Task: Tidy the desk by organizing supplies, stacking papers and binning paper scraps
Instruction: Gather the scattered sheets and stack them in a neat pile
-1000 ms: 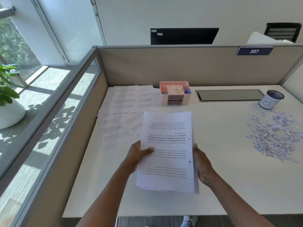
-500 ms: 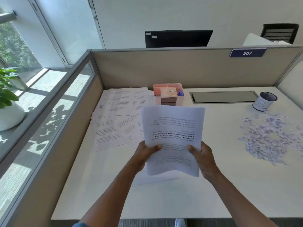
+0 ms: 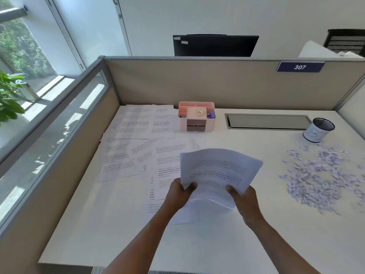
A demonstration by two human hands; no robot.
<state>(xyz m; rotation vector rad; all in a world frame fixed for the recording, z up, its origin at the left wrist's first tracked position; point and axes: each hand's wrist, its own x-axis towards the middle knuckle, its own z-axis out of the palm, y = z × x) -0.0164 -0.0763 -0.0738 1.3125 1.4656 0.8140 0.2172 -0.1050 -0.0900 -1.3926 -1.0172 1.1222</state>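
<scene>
Both my hands hold a stack of printed papers (image 3: 219, 171) above the white desk (image 3: 118, 230). My left hand (image 3: 179, 192) grips its lower left edge, thumb on top. My right hand (image 3: 243, 198) grips the lower right edge. The stack bows upward and tilts away from me. Loose printed sheets (image 3: 136, 147) lie spread over the desk's left half, some under the held stack. A heap of paper scraps (image 3: 320, 175) covers the right side. A mesh cup labelled as a bin (image 3: 318, 132) stands behind the scraps.
A pink organizer (image 3: 196, 116) with a tape roll and clips stands at the back centre against the beige partition (image 3: 217, 84). A grey cable hatch (image 3: 266, 121) lies to its right. A glass side panel (image 3: 49, 135) bounds the desk's left.
The stack has been lifted off the desk, raised and tilted up, then shifted right. Its lower edge now curls. Sheets that lay under it are uncovered.
</scene>
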